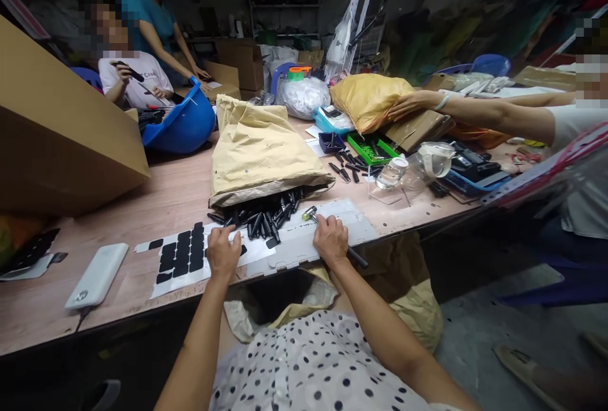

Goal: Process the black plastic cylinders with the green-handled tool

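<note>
From the wearer's head, the lone camera looks forward and down across the table (114, 222) at close range.

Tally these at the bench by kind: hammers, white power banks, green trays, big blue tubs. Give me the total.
Hammer, in the right hand: 1
White power bank: 1
Green tray: 1
Big blue tub: 1
Total: 4
</note>
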`<state>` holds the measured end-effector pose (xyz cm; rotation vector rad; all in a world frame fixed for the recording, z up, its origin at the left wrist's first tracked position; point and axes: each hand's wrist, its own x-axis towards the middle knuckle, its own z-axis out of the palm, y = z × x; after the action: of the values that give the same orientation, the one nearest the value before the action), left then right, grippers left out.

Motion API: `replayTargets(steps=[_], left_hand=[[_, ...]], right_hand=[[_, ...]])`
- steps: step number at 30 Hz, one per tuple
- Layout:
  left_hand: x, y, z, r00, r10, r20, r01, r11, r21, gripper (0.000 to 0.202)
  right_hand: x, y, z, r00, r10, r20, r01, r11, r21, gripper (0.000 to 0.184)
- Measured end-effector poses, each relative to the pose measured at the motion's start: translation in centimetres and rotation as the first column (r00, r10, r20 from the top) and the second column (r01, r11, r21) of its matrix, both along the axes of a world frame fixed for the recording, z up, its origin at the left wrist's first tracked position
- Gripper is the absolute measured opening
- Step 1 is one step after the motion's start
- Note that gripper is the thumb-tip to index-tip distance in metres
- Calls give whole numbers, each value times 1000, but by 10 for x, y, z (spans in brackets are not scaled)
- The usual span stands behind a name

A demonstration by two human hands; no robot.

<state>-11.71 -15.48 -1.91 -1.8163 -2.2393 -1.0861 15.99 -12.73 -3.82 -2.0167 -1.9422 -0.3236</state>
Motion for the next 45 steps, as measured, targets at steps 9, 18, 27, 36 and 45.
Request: replayTargets(steps=[9, 18, 27, 36, 45], left_hand=[[-17, 17, 4, 974, -10, -228, -47, 968, -246, 18], [-46, -25, -2, 964, -114, -239, 63, 975, -212, 19], [-11, -26, -6, 877, -463, 128, 480, 857, -189, 19], [-2, -17, -15, 877, -453, 163, 479, 855, -200, 16], [-2, -15, -16, 863, -465, 199, 500, 843, -199, 14]], right_hand=[[-3, 0, 2, 1000, -7, -29, 6, 1000, -29, 36], [-2, -1, 2, 999, -1, -51, -1, 999, -44, 36], [-1, -2, 2, 999, -4, -49, 2, 1000, -28, 34], [8, 0, 13, 979, -36, -200, 14, 994, -111, 26], [-26, -49, 35, 705, 440, -556, -444, 885, 137, 38]])
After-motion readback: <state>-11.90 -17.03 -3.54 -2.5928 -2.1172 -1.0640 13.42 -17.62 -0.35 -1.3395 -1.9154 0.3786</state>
